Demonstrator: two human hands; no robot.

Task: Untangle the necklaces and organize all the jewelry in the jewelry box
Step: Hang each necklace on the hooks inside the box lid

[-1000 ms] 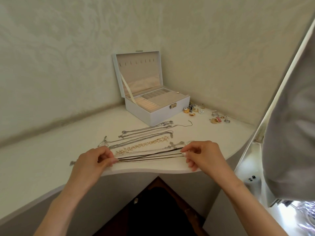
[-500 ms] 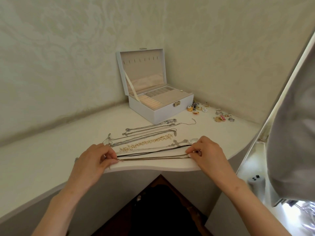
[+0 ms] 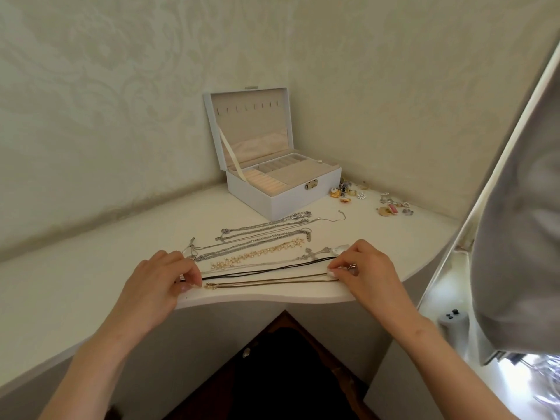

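Around you: white open jewelry box (image 3: 291,197) is sitting at frame centre against the back corner, lid standing upright, cream ribbon hanging across the opening. Small mixed gold and silver jewelry pieces (image 3: 348,192) are lying scattered just right of the box, with more of them further right. The white corner tabletop (image 3: 91,268) is carrying everything. Grey hanging fabric (image 3: 521,207) is filling the right edge.

Between the box and your hands, necklaces are lying in near-parallel rows: silver chains (image 3: 263,234) nearest the box, then a gold beaded necklace (image 3: 257,256), a silver cross-pendant chain (image 3: 313,254), a black cord necklace (image 3: 266,269) and, closest to the table edge, a thin gold chain (image 3: 272,281). Nothing is blocking them.

Grip: your left hand (image 3: 157,283) is pinching the thin gold chain's left end, thumb and finger together on it. Your right hand (image 3: 366,268) is pinching its right end, fingers curled, with the chain lying straight between both hands on the tabletop.
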